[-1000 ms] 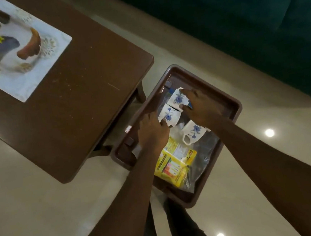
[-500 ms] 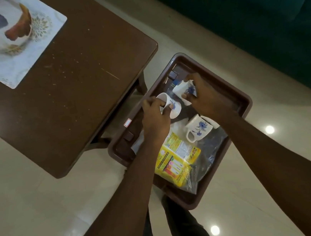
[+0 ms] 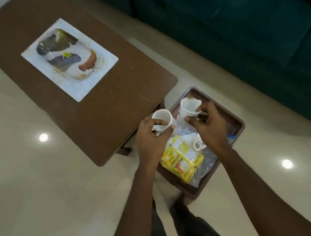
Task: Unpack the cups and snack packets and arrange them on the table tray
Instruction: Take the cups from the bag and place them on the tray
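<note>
My left hand (image 3: pixel 150 138) grips a white cup (image 3: pixel 162 119), held upright over the near corner of the brown table (image 3: pixel 97 110). My right hand (image 3: pixel 209 125) holds a second white cup (image 3: pixel 189 107) by its handle side, above the brown crate (image 3: pixel 236 124) on the floor. A third white cup (image 3: pixel 198 144) with a blue flower lies in the crate beside yellow snack packets (image 3: pixel 181 159) and a clear plastic bag (image 3: pixel 206 165). The patterned white tray (image 3: pixel 70 58) rests on the table's far half, with nothing on it.
A dark green sofa (image 3: pixel 247 23) runs along the right behind the crate. The glossy beige floor (image 3: pixel 39 185) surrounds the table. My dark trouser legs (image 3: pixel 191 229) show at the bottom.
Both hands have lifted their cups up out of the crate; the left one now hovers at the table's corner. The view has swung so the whole tray shows.
</note>
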